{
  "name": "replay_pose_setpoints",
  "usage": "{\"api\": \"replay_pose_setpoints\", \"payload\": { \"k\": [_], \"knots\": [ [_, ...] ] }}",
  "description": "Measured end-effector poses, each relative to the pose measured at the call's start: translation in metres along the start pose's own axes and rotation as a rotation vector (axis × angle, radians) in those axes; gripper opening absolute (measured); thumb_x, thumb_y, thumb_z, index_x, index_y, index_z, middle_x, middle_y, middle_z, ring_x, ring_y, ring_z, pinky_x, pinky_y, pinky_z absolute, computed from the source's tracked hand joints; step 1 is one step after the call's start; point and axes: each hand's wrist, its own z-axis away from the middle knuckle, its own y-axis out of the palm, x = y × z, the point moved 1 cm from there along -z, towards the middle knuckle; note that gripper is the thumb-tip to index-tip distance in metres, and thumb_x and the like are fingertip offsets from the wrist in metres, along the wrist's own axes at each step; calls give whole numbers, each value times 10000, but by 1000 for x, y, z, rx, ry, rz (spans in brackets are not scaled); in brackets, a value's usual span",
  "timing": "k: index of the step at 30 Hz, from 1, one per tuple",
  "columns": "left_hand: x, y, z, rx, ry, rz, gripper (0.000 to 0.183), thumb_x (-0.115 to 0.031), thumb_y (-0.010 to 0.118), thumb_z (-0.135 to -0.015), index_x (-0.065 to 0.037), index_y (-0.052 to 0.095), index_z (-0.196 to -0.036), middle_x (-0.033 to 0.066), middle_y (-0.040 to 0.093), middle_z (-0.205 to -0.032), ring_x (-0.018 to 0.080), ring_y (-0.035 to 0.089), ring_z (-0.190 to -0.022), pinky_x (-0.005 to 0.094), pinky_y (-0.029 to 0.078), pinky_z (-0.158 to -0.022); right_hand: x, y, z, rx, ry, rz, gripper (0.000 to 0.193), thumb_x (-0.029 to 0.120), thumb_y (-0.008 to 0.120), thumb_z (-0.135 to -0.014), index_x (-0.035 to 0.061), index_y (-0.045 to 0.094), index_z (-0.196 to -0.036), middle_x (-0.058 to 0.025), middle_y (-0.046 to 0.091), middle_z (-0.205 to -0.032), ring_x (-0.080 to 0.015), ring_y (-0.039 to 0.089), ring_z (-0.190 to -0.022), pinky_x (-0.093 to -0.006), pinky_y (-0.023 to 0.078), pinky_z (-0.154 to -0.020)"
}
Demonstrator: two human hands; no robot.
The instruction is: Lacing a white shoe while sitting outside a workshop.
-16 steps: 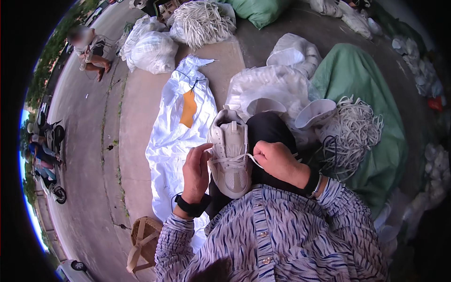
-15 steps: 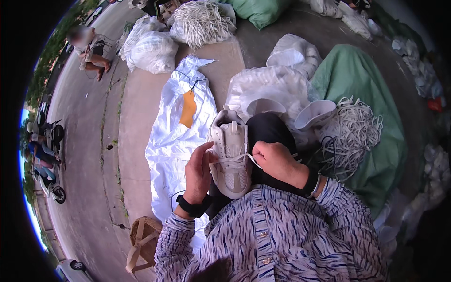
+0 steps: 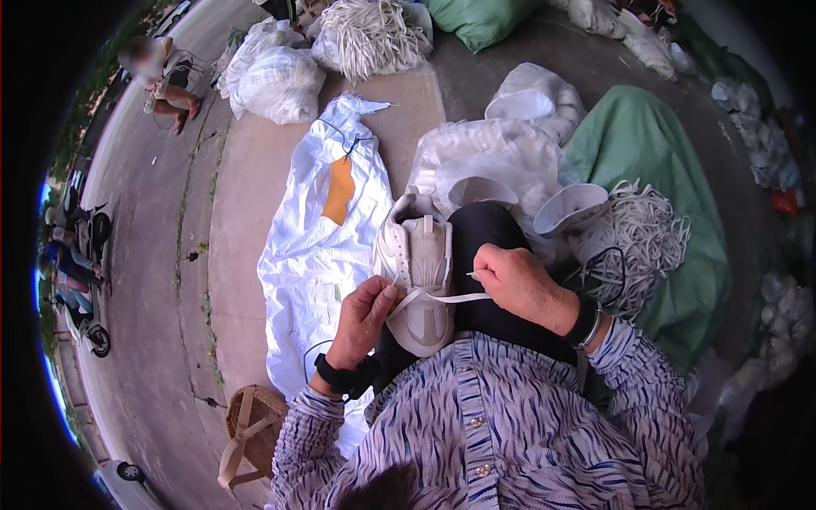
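Two hands met over one pale shoe, which rested on the person's lap, its toe toward the patterned shirt and its opening facing away, just beside a black-trousered knee. The left hand was closed at the shoe's left edge, thumb and forefinger pinched together beside the row of eyelets; whether they gripped a bit of lace I could not tell for certain. The right hand, apart from the shoe, was closed with its fingertips together, a short white end poking out of the pinch, and the white lace ran from the shoe toward its underside.

As far as I could judge, the lacing was at an early stage: the lace crossed low, near the toe, while the left-hand eyelets higher up looked bare and the tongue lay uncovered. Those upper holes seemed to be what was left; the right-hand row was too small to read.

Just beyond the left hand lay a crumpled white sheet bearing an orange-yellow piece. Past the right hand sat a tangled pile of laces against a green sack. Farther off stood another lace heap, and a seated person beyond.
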Motion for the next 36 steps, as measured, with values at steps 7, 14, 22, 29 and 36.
{"api": "replay_pose_setpoints", "payload": {
  "k": [7,14,22,29,36],
  "knots": [
    [1,-4,-4,-3,123,-345,222,-173,519,-924,26,566,-835,35,551,-749,110,476,-689,254,412,-649,-4,33,-9,-40,-42,-22,85,102,589,-806,31,542,-805,-176,600,-681,-371,603,-672,-437,464,-562],
    [-5,-8,-9,36,-16,-139,266,-220,505,-927,-3,592,-799,-6,540,-708,78,463,-662,228,393,-620,9,39,-7,5,-232,167,115,120,590,-814,29,523,-791,-182,596,-677,-369,604,-674,-443,468,-560],
    [-5,-7,-9,13,-101,26,277,-219,511,-920,-14,595,-752,-37,519,-663,47,432,-616,202,356,-579,0,26,-9,251,-11,-321,78,24,497,-848,-7,527,-914,-108,615,-711,-156,607,-533,-271,474,-465],
    [-12,4,-14,-207,217,-581,150,-148,583,-806,-39,575,-704,23,535,-648,150,512,-581,306,417,-523,17,16,-9,-9,-491,296,82,53,554,-769,43,542,-849,-91,514,-799,-236,560,-705,-338,450,-582],
    [-45,-1,-20,-15,475,-1122,127,-183,614,-743,-80,549,-706,76,539,-751,266,573,-728,378,492,-614,38,5,-27,174,-736,503,117,62,526,-709,62,546,-824,-91,471,-824,-256,516,-785,-360,414,-643]
  ]
}}
